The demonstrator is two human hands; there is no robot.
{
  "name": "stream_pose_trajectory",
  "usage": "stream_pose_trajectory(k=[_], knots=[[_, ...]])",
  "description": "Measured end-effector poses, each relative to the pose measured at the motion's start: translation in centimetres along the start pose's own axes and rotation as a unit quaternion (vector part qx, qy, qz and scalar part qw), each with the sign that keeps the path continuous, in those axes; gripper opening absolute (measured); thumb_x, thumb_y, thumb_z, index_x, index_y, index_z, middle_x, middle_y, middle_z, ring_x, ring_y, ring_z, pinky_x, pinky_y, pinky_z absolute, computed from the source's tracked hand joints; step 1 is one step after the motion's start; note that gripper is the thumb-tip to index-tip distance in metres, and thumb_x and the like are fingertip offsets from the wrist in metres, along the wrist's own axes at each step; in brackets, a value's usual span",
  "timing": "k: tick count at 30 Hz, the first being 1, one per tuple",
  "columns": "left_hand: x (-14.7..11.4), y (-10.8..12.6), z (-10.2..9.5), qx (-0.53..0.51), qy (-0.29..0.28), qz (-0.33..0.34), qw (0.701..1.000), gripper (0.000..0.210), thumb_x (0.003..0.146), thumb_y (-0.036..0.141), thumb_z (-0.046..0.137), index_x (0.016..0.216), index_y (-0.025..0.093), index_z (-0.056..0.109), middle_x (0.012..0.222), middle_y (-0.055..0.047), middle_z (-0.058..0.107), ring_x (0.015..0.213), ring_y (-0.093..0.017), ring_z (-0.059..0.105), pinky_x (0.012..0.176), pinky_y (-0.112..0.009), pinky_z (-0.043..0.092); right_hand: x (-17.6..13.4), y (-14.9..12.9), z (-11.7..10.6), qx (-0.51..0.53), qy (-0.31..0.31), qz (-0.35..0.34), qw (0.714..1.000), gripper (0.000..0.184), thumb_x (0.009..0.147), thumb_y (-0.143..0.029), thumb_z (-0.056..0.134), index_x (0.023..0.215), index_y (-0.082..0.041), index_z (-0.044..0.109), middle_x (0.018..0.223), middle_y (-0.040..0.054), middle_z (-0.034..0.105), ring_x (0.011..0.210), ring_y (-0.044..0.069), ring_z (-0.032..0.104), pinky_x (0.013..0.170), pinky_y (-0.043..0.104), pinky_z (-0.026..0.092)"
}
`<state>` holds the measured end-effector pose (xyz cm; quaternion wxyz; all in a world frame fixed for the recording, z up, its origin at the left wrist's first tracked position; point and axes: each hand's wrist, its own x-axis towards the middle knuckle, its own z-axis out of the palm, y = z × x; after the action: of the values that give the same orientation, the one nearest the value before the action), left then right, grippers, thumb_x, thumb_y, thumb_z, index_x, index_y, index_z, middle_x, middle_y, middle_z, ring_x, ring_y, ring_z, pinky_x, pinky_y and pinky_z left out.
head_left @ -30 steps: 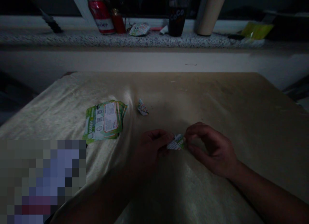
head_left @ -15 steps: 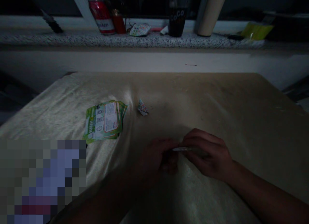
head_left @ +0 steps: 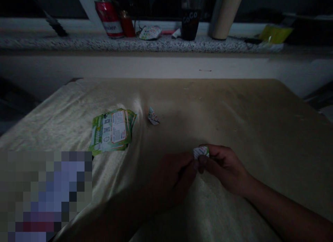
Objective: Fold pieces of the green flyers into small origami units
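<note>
A small folded piece of printed paper (head_left: pixel 201 151), white with a green edge, is pinched between both hands above the table. My right hand (head_left: pixel 226 167) grips it from the right, thumb on the near face. From the left, my left hand (head_left: pixel 179 170) closes its thumb and fingers on the paper's lower left side; deep shadow hides part of this hand. Farther off on the cloth stands a small folded paper shape (head_left: pixel 153 117) with a pointed top. A stack of green printed leaflets (head_left: pixel 111 131) lies to the left.
A shiny cloth covers the table (head_left: pixel 247 131). Along the stone windowsill (head_left: pixel 85 44) behind it stand a red can (head_left: pixel 109 19), a red lighter-like bottle (head_left: pixel 127 24), crumpled paper (head_left: pixel 150 32), a dark cup (head_left: pixel 190 23), a beige cylinder (head_left: pixel 226 16) and a yellow packet (head_left: pixel 275 34).
The paper has turned from edge-on to show its printed face. My right hand has rotated, bringing its thumb into view, and my left fingers have moved in closer to it.
</note>
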<state>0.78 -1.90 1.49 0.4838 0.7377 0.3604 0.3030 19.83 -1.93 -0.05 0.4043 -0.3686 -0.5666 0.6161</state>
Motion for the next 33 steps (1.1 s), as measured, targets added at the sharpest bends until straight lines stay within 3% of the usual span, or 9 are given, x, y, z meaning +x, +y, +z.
stream_pose_trajectory(k=[4,8,14,21,25,33], knots=[[-0.04,-0.33,-0.02,-0.039,-0.016,-0.007,0.999,0.036,0.102,0.037,0.041,0.086,0.015,0.066,0.069,0.0,0.059,0.06,-0.012,0.049,0.058,-0.024,0.033,-0.24,-0.1,-0.05,-0.015,-0.017,-0.012,1.0,0.026,0.093,-0.034,0.064,0.076,-0.015,0.066,0.067,0.0002,0.056,0.06,0.011,0.048,0.054,0.022,0.04],[-0.1,-0.73,-0.2,-0.059,-0.022,-0.019,0.998,0.038,0.099,0.043,0.049,0.079,0.016,0.067,0.058,0.003,0.05,0.052,-0.01,0.042,0.051,-0.023,0.026,-0.58,-0.38,-0.21,-0.047,-0.06,-0.019,0.997,0.027,0.094,-0.033,0.063,0.075,-0.014,0.065,0.064,-0.0012,0.05,0.057,0.009,0.043,0.05,0.023,0.034],[-0.19,-0.22,-0.61,-0.018,-0.031,0.042,0.998,0.031,0.1,0.029,0.049,0.081,0.016,0.068,0.066,0.001,0.06,0.054,-0.009,0.048,0.054,-0.022,0.032,-0.67,-0.45,-0.15,0.019,-0.101,0.041,0.994,0.036,0.092,-0.041,0.065,0.069,-0.014,0.059,0.06,-0.0032,0.045,0.053,0.007,0.037,0.047,0.021,0.03],[-0.08,-0.38,-0.5,-0.088,-0.048,0.0,0.995,0.036,0.099,0.036,0.051,0.072,0.015,0.064,0.056,0.004,0.044,0.049,-0.009,0.036,0.049,-0.022,0.027,-0.57,-0.42,-0.43,0.014,-0.135,0.044,0.99,0.034,0.092,-0.039,0.064,0.069,-0.014,0.06,0.06,-0.0029,0.046,0.053,0.008,0.039,0.047,0.021,0.032],[-0.09,-0.39,-0.53,-0.036,-0.054,0.01,0.998,0.039,0.1,0.035,0.05,0.069,0.016,0.064,0.055,0.004,0.045,0.049,-0.009,0.037,0.05,-0.023,0.028,-0.55,-0.15,-0.7,0.001,-0.167,0.064,0.984,0.034,0.09,-0.039,0.066,0.067,-0.014,0.06,0.055,-0.004,0.046,0.049,0.007,0.037,0.043,0.02,0.028],[-0.1,-0.71,-0.8,-0.06,-0.037,-0.006,0.997,0.041,0.101,0.039,0.048,0.071,0.015,0.063,0.057,0.003,0.048,0.051,-0.009,0.041,0.051,-0.021,0.03,-0.43,-0.66,-0.6,-0.032,-0.148,0.03,0.988,0.032,0.091,-0.03,0.065,0.065,-0.012,0.062,0.05,-0.0032,0.052,0.043,0.005,0.042,0.041,0.016,0.032]])
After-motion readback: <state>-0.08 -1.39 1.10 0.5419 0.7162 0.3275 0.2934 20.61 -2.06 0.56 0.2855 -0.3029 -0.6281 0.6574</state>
